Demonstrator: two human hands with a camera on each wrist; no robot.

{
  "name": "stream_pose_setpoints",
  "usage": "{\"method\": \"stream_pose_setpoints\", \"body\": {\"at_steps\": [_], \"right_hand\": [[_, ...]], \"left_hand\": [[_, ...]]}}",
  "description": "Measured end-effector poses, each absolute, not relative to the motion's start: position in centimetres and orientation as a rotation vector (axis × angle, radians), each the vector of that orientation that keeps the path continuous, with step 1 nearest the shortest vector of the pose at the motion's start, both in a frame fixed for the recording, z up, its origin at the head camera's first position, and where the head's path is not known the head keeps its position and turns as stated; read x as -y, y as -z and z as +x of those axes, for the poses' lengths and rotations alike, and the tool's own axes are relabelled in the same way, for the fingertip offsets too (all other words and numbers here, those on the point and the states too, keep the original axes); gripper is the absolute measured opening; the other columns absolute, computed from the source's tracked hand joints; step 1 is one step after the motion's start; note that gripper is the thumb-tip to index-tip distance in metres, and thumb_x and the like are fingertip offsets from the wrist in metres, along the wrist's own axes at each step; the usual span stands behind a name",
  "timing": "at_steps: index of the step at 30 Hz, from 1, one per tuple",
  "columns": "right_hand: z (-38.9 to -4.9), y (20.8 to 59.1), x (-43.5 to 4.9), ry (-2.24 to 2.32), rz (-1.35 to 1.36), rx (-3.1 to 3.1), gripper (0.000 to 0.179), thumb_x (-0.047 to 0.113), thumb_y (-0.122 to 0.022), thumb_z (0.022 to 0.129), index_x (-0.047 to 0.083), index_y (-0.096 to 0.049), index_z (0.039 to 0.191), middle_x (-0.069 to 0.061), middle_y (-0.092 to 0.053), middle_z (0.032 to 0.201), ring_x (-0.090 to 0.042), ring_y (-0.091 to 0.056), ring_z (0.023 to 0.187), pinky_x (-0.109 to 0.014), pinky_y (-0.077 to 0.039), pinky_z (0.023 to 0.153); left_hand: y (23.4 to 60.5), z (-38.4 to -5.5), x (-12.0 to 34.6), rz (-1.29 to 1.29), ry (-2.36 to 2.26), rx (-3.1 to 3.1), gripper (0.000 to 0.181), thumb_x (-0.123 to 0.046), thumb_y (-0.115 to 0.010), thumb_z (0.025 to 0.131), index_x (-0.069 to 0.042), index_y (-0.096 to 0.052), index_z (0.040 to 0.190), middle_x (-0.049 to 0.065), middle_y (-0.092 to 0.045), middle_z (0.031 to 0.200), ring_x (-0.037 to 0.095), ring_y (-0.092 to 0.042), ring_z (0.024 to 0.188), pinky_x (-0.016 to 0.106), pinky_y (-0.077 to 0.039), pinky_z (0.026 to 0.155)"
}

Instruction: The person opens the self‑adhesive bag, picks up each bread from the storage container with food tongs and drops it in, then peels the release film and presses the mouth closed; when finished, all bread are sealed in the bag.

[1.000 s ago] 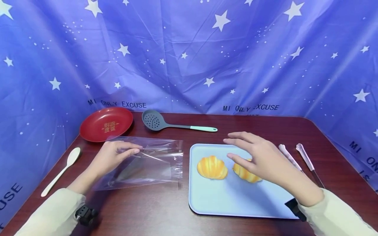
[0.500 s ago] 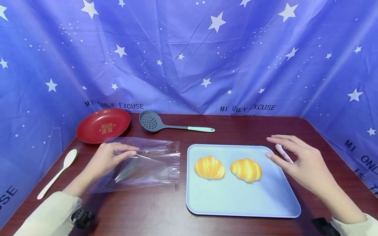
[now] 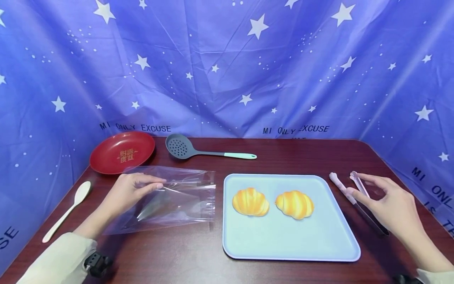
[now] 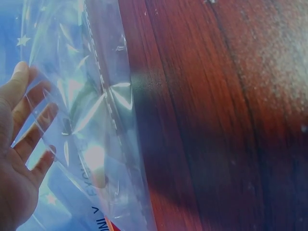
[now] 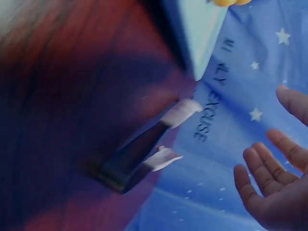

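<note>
My left hand (image 3: 129, 193) pinches the upper layer of a clear plastic bag (image 3: 188, 201), which lies to the left of the tray. In the left wrist view the fingers (image 4: 36, 132) show behind the film, with the thumb on the near side. My right hand (image 3: 393, 205) hovers over a pair of tongs (image 3: 376, 223), thumb and fingers spread around its pale paw-shaped ends. The right wrist view has the tongs (image 5: 137, 149) standing apart from the open fingers. Two croissants (image 3: 250, 202) lie side by side on the light blue tray (image 3: 283, 240).
A red oval plate (image 3: 122, 152) is at the back left. Beside it lies a grey skimmer (image 3: 179, 146) with a mint handle. A white spoon (image 3: 67, 211) rests along the table's left edge. Blue starry cloth (image 3: 220, 90) encloses the dark wooden table (image 3: 198, 260).
My right hand has moved right, from above the croissants, past the tray's edge, to the tongs. The left hand stays on the bag. The head view has shifted slightly.
</note>
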State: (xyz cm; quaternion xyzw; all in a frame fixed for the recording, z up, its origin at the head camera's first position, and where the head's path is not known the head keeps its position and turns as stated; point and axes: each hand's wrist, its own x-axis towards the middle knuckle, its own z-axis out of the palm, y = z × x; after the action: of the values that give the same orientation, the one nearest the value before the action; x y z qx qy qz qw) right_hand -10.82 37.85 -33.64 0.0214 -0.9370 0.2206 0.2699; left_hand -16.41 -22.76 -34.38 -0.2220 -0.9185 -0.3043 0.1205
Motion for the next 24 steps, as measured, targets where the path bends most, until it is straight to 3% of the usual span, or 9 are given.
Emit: {"method": "stream_pose_setpoints", "body": {"at_steps": [2, 5, 8, 13, 18, 24], "right_hand": [[-11.0, 33.9, -38.6, -0.586, -0.007, 2.593, 0.053, 0.029, -0.086, 0.081, 0.002, -0.070, 0.123, -0.027, -0.070, 0.112, 0.022, -0.047, 0.080, -0.021, -0.038, 0.061], [-11.3, 34.2, -39.4, -0.567, -0.088, 2.701, 0.061, 0.037, -0.082, 0.086, -0.004, -0.065, 0.128, -0.035, -0.064, 0.118, -0.017, -0.070, 0.082, -0.033, -0.043, 0.065], [-11.6, 34.6, -40.1, -0.549, -0.146, 2.802, 0.069, 0.045, -0.076, 0.090, -0.008, -0.059, 0.131, -0.040, -0.058, 0.123, -0.056, -0.059, 0.101, -0.053, -0.044, 0.069], [-12.4, 35.0, -41.0, -0.498, -0.200, 2.915, 0.077, 0.052, -0.068, 0.093, -0.013, -0.052, 0.132, -0.046, -0.052, 0.125, -0.063, -0.051, 0.106, -0.066, -0.043, 0.074], [-13.2, 35.6, -41.6, -0.472, -0.232, 2.991, 0.087, 0.055, -0.065, 0.094, -0.019, -0.043, 0.135, -0.047, -0.053, 0.119, -0.065, -0.052, 0.102, -0.066, -0.044, 0.072], [-13.8, 36.4, -42.0, -0.472, -0.242, 3.038, 0.093, 0.059, -0.063, 0.093, -0.023, -0.042, 0.132, -0.048, -0.052, 0.114, -0.065, -0.051, 0.102, -0.067, -0.044, 0.073]], "left_hand": [[34.4, -16.4, 22.8, -0.653, 0.889, 2.678, 0.025, -0.018, -0.083, 0.086, -0.014, -0.081, 0.110, -0.004, -0.078, 0.097, 0.020, -0.072, 0.091, 0.029, -0.058, 0.071], [34.5, -16.4, 22.8, -0.662, 0.892, 2.672, 0.024, -0.019, -0.083, 0.086, -0.015, -0.081, 0.110, -0.004, -0.078, 0.098, 0.020, -0.073, 0.093, 0.031, -0.059, 0.073], [34.5, -16.4, 22.8, -0.671, 0.893, 2.664, 0.024, -0.020, -0.083, 0.086, -0.016, -0.081, 0.110, -0.005, -0.078, 0.098, 0.020, -0.073, 0.093, 0.031, -0.059, 0.074], [34.6, -16.5, 22.8, -0.690, 0.888, 2.643, 0.023, -0.019, -0.083, 0.086, -0.017, -0.082, 0.109, -0.007, -0.078, 0.096, 0.020, -0.074, 0.093, 0.031, -0.059, 0.074], [34.7, -16.6, 22.8, -0.702, 0.887, 2.628, 0.023, -0.019, -0.083, 0.086, -0.017, -0.082, 0.108, -0.007, -0.078, 0.096, 0.018, -0.074, 0.091, 0.030, -0.059, 0.073], [34.9, -16.6, 22.9, -0.722, 0.878, 2.614, 0.022, -0.017, -0.084, 0.085, -0.019, -0.082, 0.107, -0.009, -0.078, 0.095, 0.017, -0.073, 0.090, 0.028, -0.058, 0.071]]}}
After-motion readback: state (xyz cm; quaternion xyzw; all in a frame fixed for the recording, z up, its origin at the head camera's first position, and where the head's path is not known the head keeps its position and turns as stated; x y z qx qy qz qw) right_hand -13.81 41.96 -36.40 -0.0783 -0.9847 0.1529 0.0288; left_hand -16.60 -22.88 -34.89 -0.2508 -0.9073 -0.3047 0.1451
